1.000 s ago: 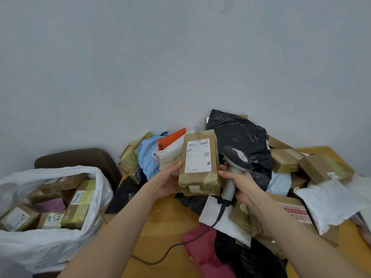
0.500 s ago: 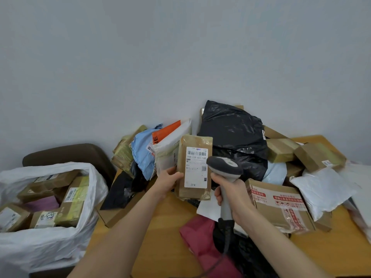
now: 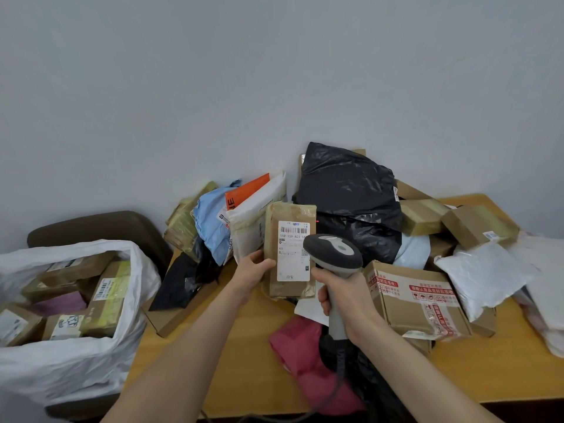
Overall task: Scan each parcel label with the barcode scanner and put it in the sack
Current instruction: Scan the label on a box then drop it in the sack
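1. Brown kraft paper, creased and taped, wraps the parcel (image 3: 273,239) that I hold upright above the wooden table (image 3: 250,346), in front of the heap of unsorted parcels; its white label (image 3: 293,261) faces me
2. My left hand (image 3: 253,271) grips the parcel's lower left edge, thumb on the front; the fingers behind it are hidden
3. My right hand (image 3: 341,297) is wrapped firmly round the handle of the barcode scanner (image 3: 334,253), whose dark head sits just in front of the label's right side and covers part of it
4. I see a small red spot (image 3: 317,221) just past the parcel's upper right edge, on the black plastic bag (image 3: 351,190); I judge the beam is missing the barcode (image 3: 294,229)
5. I judge the parcel light, since one hand carries it by an edge, and flat and fairly stiff, though the wrinkled paper hints at some give
6. Glossy tape near the top may be slippery, so bare paper along a long edge, clear of the label, seems the best hold
7. My white plastic sack (image 3: 91,367) stands open at my left, well apart from the parcel, with boxes already inside; its soft walls may fold in, so I expect to lower the parcel flat through the mouth
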Available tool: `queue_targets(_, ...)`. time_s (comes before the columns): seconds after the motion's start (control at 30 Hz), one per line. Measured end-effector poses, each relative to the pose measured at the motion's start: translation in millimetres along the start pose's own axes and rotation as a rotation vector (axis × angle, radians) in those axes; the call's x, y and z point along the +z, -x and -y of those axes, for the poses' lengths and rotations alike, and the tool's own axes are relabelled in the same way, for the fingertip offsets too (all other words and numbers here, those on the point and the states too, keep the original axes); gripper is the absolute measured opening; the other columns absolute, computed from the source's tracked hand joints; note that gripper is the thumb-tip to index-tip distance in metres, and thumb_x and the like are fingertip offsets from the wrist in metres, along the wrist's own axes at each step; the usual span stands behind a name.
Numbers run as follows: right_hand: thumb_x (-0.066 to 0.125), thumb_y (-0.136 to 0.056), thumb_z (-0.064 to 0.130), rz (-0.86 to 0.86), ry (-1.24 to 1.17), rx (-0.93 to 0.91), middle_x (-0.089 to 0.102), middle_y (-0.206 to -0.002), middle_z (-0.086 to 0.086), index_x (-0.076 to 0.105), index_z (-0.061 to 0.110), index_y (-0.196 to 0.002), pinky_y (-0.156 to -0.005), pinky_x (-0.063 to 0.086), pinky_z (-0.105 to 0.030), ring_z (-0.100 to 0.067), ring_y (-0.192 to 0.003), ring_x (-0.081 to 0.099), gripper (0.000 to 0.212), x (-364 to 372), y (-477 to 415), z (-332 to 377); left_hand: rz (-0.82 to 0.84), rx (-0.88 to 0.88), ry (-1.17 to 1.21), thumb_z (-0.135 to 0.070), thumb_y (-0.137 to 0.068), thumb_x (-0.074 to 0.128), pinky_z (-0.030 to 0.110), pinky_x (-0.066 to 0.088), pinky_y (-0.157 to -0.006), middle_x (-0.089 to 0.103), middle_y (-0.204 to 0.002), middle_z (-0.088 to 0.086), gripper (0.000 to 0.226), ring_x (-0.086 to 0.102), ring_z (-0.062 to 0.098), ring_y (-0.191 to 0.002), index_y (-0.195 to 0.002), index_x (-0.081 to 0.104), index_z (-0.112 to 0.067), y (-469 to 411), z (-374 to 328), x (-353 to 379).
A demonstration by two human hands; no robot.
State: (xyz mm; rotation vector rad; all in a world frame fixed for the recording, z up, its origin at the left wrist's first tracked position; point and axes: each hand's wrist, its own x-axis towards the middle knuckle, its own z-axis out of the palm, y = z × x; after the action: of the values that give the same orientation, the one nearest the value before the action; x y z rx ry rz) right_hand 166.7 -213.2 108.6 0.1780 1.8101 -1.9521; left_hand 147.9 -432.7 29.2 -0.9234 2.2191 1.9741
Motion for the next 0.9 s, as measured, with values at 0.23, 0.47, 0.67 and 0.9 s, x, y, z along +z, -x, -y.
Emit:
queue_targets(0.23,0.07,-0.084,0.014,0.008,-0.004,0.014,0.055,-0.048,-0.007,0.064,0.001,-0.071,-0.046,0.037,-0.028,-0.018,-0.039,0.044,0.019,-2.5,3.7,0.0,-0.017,0.013,-0.017,-0.016,-0.085,0.065,0.043,0.05,-0.097,0.067,-0.117,0.004,0.051,0.063,0.021,-0.107,-0.134,0.052,-0.01,3.5,-0.6,4.9)
queue_targets(0.47,0.07,-0.084,0.014,0.006,-0.001,0.003,0.055,-0.047,-0.006,0.065,0.0,-0.071,-0.048,0.038,-0.029,-0.018,-0.04,0.045,0.02,-3.3,7.4,1.8,-0.037,0.021,-0.033,-0.018,-0.086,0.065,0.044,0.049,-0.1,0.065,-0.12,0.004,0.053,0.061,0.022,-0.11,-0.136,0.051,-0.01,5.0,1.4,5.0)
queue_targets(0.67,0.07,-0.084,0.014,0.019,0.001,0.017,0.053,-0.048,-0.006,0.063,0.001,-0.068,-0.047,0.038,-0.029,-0.018,-0.04,0.044,0.021,-5.6,12.7,1.6,-0.042,0.034,-0.012,-0.016,-0.088,0.062,0.043,0.049,-0.099,0.066,-0.117,0.004,0.047,0.061,0.021,-0.109,-0.134,0.052,-0.011,8.2,2.4,6.8)
queue_targets(0.9,0.071,-0.085,0.017,0.021,-0.018,-0.001,0.058,-0.05,-0.008,0.066,0.001,-0.077,-0.044,0.038,-0.025,-0.016,-0.038,0.046,0.019,-6.8,18.2,5.7,-0.041,0.041,0.005,-0.017,-0.088,0.062,0.043,0.05,-0.098,0.067,-0.116,0.003,0.046,0.062,0.021,-0.107,-0.133,0.054,-0.012,10.3,2.9,10.5)
